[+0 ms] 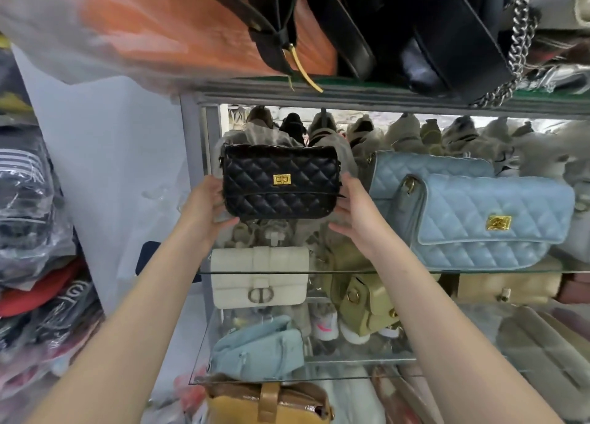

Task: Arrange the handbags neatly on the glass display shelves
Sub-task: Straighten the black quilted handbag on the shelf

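A small black quilted handbag [281, 182] with a gold clasp is held upright above the left end of the upper glass shelf [367, 272]. My left hand [206, 208] grips its left side and bottom corner; my right hand [354, 209] holds its right side. To the right, two light blue quilted handbags [479, 219] stand on that shelf, one behind the other. Under it, a white handbag [260, 278] and an olive handbag [364, 299] sit on the shelf below. A pale blue handbag [258, 348] lies lower on another glass shelf [351, 359].
Black bags [431, 30] and an orange bag [191, 24] lie on the cabinet top, a chain strap [520, 49] hanging over its edge. Plastic-wrapped clothes [35, 232] are stacked at left. A mustard bag [271, 404] sits at the bottom. Beige bags [507, 288] fill the lower right.
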